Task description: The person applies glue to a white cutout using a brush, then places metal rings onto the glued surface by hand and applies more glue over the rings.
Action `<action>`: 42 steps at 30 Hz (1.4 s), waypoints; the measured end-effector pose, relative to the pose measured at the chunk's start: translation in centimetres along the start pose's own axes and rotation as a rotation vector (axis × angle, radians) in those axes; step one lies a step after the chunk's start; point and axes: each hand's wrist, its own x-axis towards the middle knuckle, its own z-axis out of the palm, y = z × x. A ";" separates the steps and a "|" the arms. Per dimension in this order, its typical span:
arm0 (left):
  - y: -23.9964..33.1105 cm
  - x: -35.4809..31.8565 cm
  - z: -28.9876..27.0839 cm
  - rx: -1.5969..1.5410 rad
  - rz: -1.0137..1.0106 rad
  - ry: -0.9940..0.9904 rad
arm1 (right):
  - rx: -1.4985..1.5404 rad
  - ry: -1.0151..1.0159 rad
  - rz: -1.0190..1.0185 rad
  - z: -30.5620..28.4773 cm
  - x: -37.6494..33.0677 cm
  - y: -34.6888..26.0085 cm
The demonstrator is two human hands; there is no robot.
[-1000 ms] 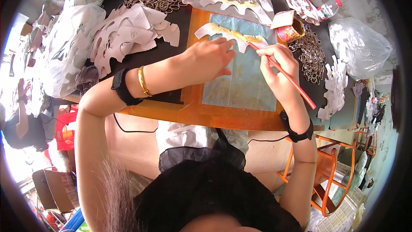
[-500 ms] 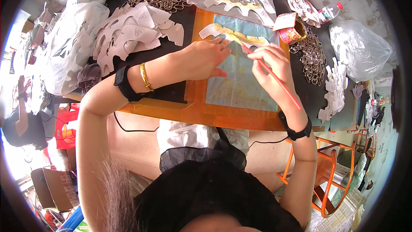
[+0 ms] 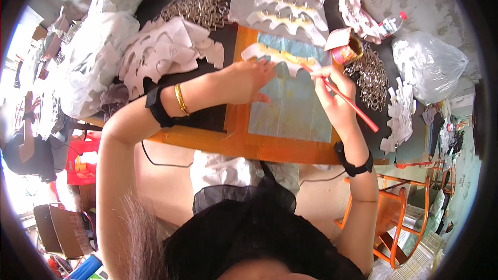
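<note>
A white cut-out piece with a scalloped edge [image 3: 252, 52] lies on the blue-grey sheet in front of me, a wet yellow band along its upper part. My left hand [image 3: 248, 82] rests at the piece's lower left edge, fingers stretched and thumb apart, holding nothing. Pinched in my right hand [image 3: 336, 87] is a thin red brush [image 3: 358, 108], slanting down to the right. Its tip meets the yellow band near the piece's right end. The tip itself is too small to make out. A red-and-yellow tin [image 3: 346, 54] of yellowish stuff stands just beyond my right hand.
Two similar pieces with metal rings [image 3: 288, 21] lie on a grey sheet at the back. White cut-outs [image 3: 155, 54] pile up at left, below a heap of metal rings [image 3: 194, 10]. More rings [image 3: 374, 75], a plastic bag [image 3: 430, 65] and a bottle [image 3: 391, 25] are at right.
My right hand and the brush tip have moved right along the piece, toward its right end. The left hand stays at the piece's left part. The whole view has shifted slightly.
</note>
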 end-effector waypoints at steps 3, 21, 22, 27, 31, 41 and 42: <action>-0.6 0.9 -2.1 -0.203 -0.049 0.006 | 0.605 0.093 0.350 -0.3 -1.4 2.2; -8.8 2.6 -1.1 -0.296 -0.460 0.125 | -0.208 -0.306 -0.048 0.3 -0.8 7.9; -8.7 2.4 -1.1 -0.297 -0.460 0.124 | -0.137 -0.255 -0.052 0.5 -0.8 7.7; -7.6 1.5 -1.4 -0.359 -0.373 0.309 | -0.023 -0.056 -0.071 0.2 -0.3 8.2; -8.9 2.4 -4.2 -0.295 -0.448 0.348 | -0.008 0.040 0.012 -0.5 2.6 8.6; -13.4 4.4 -1.7 -0.258 -0.554 0.227 | -0.092 -0.177 -0.062 3.0 5.3 10.7; -13.1 4.6 -1.5 -0.260 -0.547 0.221 | -0.181 -0.210 -0.037 3.0 5.1 11.1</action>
